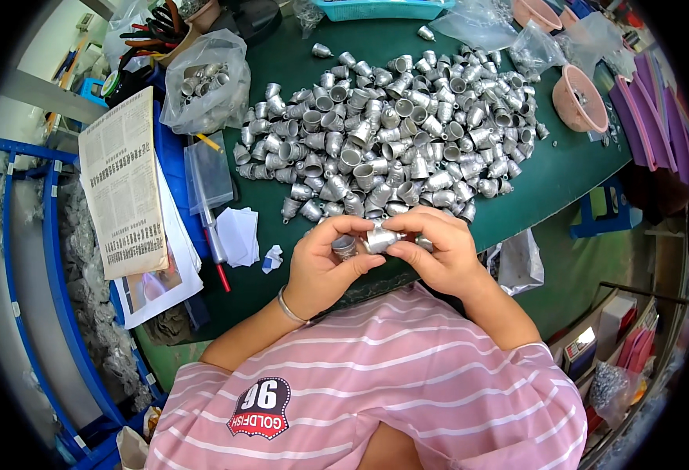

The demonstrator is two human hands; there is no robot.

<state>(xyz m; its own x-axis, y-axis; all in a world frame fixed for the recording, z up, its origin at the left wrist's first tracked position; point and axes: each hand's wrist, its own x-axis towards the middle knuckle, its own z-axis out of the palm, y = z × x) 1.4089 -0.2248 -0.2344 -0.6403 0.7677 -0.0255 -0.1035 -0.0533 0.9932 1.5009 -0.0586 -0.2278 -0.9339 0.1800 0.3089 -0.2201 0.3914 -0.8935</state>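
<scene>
Silver-coloured, one bell-shaped cup (378, 240) is sitting between left hand (322, 262) and right hand (445, 254), each grip pinching it narrowly, near the heap (391, 117) on the desk (278, 59) — light, even pressure is probably keeping it steadiest

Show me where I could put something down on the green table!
On the right, the green table is bare between the pink basket, near edge and silvery bells. Another patch lies between the clear bag, turquoise tray and bells. Bells crowd the middle; newspaper crowds the left.
</scene>
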